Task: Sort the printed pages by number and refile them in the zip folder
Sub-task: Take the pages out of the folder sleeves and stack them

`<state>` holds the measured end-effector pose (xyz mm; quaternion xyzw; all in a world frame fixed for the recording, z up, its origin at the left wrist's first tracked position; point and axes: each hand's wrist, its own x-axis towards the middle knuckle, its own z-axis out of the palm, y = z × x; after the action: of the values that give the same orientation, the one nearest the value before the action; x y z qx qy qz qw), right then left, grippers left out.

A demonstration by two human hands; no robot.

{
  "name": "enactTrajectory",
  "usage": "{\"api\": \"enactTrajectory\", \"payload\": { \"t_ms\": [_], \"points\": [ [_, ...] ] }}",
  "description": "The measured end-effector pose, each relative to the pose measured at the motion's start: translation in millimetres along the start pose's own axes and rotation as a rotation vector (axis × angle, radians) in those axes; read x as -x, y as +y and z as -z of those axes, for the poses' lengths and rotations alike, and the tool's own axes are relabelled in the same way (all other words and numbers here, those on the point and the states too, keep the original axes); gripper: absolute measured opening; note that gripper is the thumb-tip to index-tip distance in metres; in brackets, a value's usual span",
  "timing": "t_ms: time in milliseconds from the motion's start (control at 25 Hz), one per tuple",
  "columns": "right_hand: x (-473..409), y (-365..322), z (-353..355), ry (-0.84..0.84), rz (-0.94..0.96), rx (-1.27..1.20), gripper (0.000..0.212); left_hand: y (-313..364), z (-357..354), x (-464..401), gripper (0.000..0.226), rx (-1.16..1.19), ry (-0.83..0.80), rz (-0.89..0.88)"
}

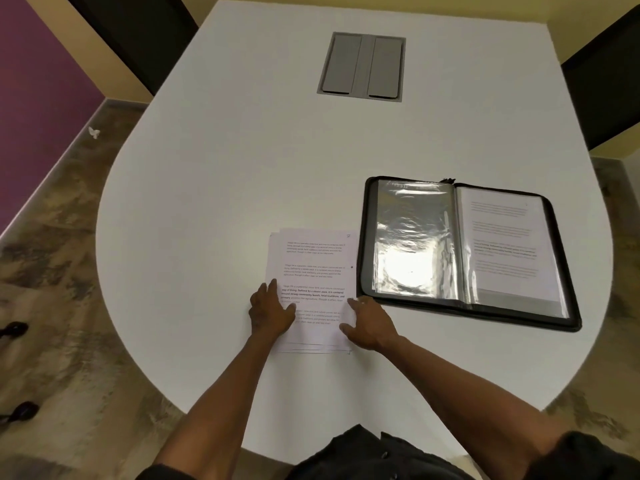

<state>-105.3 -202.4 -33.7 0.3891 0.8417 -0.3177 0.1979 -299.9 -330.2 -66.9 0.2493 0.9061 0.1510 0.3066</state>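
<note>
The loose stack of white printed pages [313, 289] is pressed flat at its lower left edge by the left hand [270, 311], fingers extended, nothing grasped. The lower right edge is touched by the right hand [370, 325]; its grip is likewise released. The stack lies on the white rounded table [214, 188], just beside the open black zip folder [464, 251], whose clear plastic sleeves are exposed; one printed sheet is filed on the right side.

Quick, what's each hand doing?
Left hand: open, fingers flat on the stack of printed pages.
Right hand: open, resting on the stack's right edge.
</note>
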Motion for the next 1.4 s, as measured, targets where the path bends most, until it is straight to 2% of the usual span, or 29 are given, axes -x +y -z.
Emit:
{"api": "enactTrajectory", "payload": {
  "t_ms": [160,280,560,720,1160,1280,1400],
  "points": [
    [0,2,-17,-0.040,0.108,0.294,0.084,-4,-7,4,0.082,-0.067,-0.015,-0.058],
    [1,6,-27,-0.014,0.157,0.343,0.082,-7,-4,1,0.082,-0.054,-0.013,-0.064],
    [-5,3,-40,0.101,0.151,0.235,0.074,-6,-7,4,0.079,-0.050,0.008,-0.075],
    [-15,-10,-41,0.067,0.116,0.291,0.083,-4,-1,-6,0.078,-0.015,0.064,-0.059],
    [-26,-8,-39,0.065,0.149,0.253,0.081,0,-1,-15,0.083,-0.035,0.103,-0.015],
    [-19,-5,-30,0.145,0.172,0.130,0.077,-2,-1,-15,0.074,-0.028,0.079,-0.019],
    [-3,17,-14,0.324,0.103,-0.083,0.070,0,0,-12,0.069,-0.047,0.135,-0.003]
  ]
}}
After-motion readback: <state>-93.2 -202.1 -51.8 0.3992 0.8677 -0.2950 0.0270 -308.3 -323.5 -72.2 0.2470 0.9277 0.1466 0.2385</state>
